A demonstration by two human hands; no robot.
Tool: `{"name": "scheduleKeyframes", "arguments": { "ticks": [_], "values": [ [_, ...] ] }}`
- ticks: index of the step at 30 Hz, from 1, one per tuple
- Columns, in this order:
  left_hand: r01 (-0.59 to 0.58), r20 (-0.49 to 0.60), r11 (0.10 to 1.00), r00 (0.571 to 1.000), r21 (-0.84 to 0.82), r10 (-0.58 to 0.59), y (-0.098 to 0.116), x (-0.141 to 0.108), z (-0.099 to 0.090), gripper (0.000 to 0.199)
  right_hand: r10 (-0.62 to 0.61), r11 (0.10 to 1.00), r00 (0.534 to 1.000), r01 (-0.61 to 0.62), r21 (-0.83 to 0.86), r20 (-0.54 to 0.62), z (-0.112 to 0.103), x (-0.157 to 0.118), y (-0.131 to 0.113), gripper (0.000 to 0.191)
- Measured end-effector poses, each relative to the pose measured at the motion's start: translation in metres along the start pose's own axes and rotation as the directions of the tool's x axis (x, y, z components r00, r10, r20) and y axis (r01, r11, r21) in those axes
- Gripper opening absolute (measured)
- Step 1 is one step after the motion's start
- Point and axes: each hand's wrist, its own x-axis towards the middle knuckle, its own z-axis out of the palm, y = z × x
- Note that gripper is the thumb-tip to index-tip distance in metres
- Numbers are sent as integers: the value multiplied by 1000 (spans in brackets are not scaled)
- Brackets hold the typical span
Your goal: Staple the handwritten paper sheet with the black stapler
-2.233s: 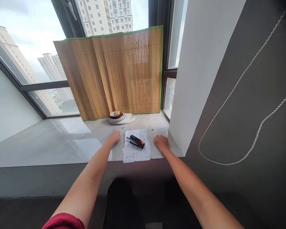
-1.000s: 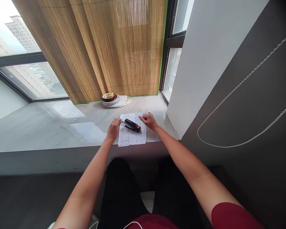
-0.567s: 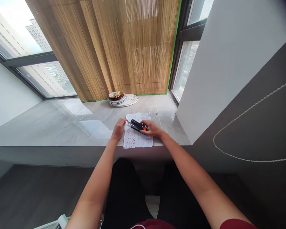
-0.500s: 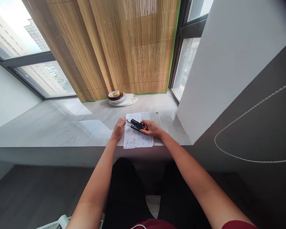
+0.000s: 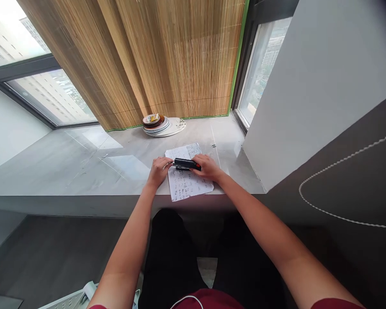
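Near the front edge of the windowsill (image 5: 83,180), over paper (image 5: 189,185), a stapler (image 5: 184,163) runs roughly parallel to that edge: left hand (image 5: 158,172) pinches its thin end, right hand (image 5: 209,168) grips the other.

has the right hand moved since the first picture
Yes, the right hand has moved left: it lay at the tile seam, beside the paper; now it is left of that seam, gripping the black stapler.
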Motion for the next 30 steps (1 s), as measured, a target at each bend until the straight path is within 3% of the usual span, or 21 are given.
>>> {"name": "scheduleKeyframes", "arguments": {
  "ticks": [7, 12, 30],
  "values": [
    [-41, 57, 984, 997, -171, 52, -2, 2, -1, 12, 6, 992, 999, -1, 122, -36, -6, 1, 1, 13],
    [50, 139, 937, 990, -346, -1, -3, 2, -2, 14, 23, 979, 999, -13, 203, -46, -6, 2, 4, 14],
    [121, 200, 914, 979, -387, -45, 2, 2, -9, 21, 3, 961, 1000, 1, 277, -14, -7, 0, 7, 17]
  ]
}}
